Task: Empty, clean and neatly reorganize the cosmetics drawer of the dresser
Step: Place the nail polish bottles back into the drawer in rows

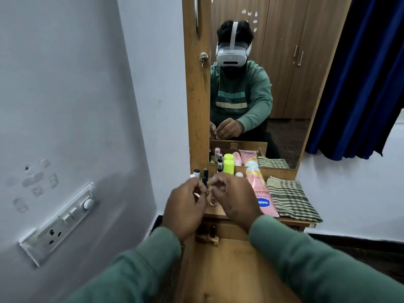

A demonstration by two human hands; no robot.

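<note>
left hand (185,206): centre of frame, over the tabletop (215,213) front edge. Your fingers curl inward; can't tell what they grip, if anything.
right hand (235,200): just beside the left, fingers curled the same way. Grip can't be told either.
small clear bottle (213,201): upright on the tabletop, between your two hands.
pink tube (261,191): lying right of your right hand, just beside the folded checked cloth (290,197).
neon-capped bottle (228,166): upright behind your hands, at the foot of the mirror (262,88).
small dark bottles (205,172): left of it, upright.
drawer (230,231): lower centre, under the tabletop edge, mostly hidden by your wrists.
</note>
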